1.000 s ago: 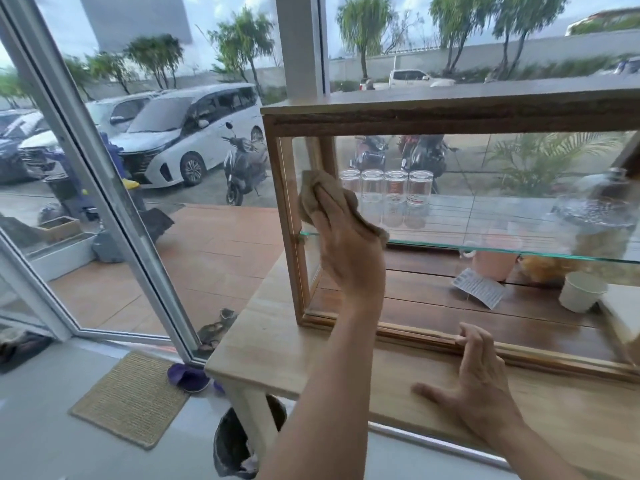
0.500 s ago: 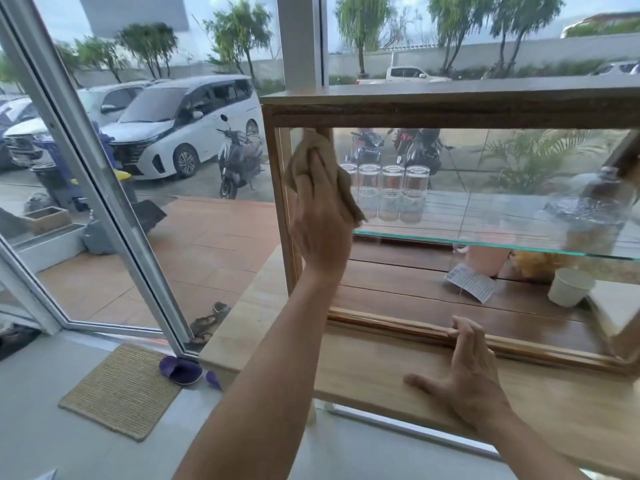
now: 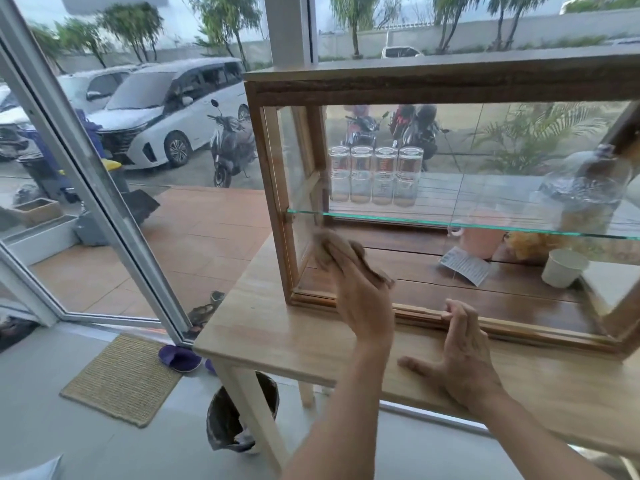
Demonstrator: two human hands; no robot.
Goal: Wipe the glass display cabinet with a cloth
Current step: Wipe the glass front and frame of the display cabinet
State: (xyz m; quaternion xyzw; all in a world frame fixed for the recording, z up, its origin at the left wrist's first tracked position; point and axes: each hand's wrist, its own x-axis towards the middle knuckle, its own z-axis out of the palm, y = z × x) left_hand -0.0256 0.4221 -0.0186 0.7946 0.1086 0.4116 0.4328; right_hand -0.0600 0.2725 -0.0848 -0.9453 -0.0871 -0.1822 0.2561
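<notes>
The glass display cabinet has a wooden frame and stands on a light wooden table. My left hand presses a tan cloth against the lower left part of the front glass, just above the bottom rail. My right hand lies on the table with its fingertips hooked on the cabinet's bottom rail. Inside, a row of upturned glasses stands on the glass shelf.
Inside the cabinet are a large glass jar, a pink cup, a white cup and a paper card. A dark bin bag sits under the table's left leg. A woven mat and purple slippers lie on the floor.
My left hand has swept the cloth from the top left corner of the front glass down to its lower left part. My right hand stays at the bottom rail.
</notes>
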